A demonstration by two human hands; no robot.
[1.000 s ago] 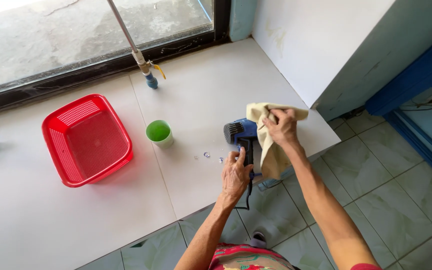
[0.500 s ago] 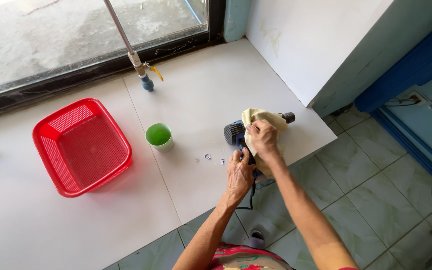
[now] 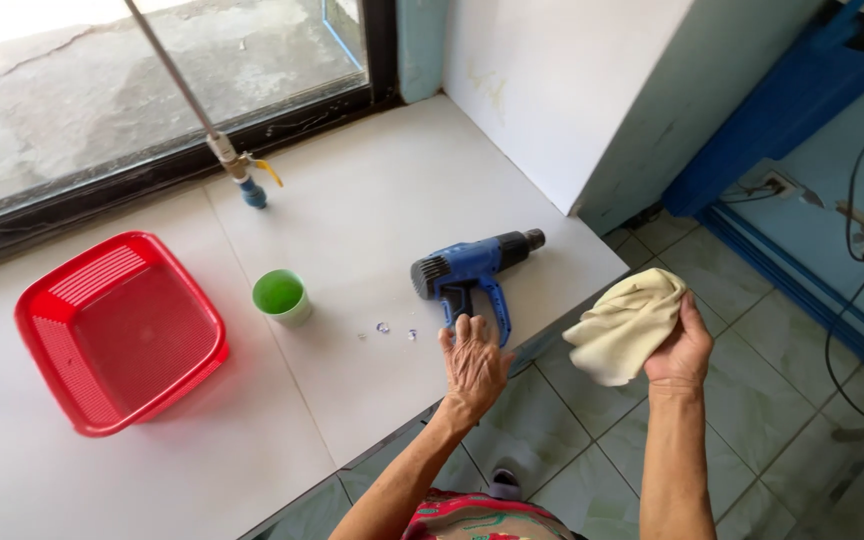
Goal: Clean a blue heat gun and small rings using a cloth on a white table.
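White tiled counter (image 3: 372, 200) under a window (image 3: 102, 90); grey-green floor tiles (image 3: 752, 400) past its edge. Blue heat gun (image 3: 472, 268) lies on its side near that edge. Left hand (image 3: 474, 362) just beside its handle, fingers loosely spread. Right hand (image 3: 680, 348), off the counter beyond the gun, clutches a cream cloth (image 3: 624, 326). Green cup (image 3: 280, 295) and red basket (image 3: 117, 330) sit on the gun's far side.

white counter (image 3: 372, 180), sunlit window (image 3: 102, 90), tiled floor (image 3: 752, 440)
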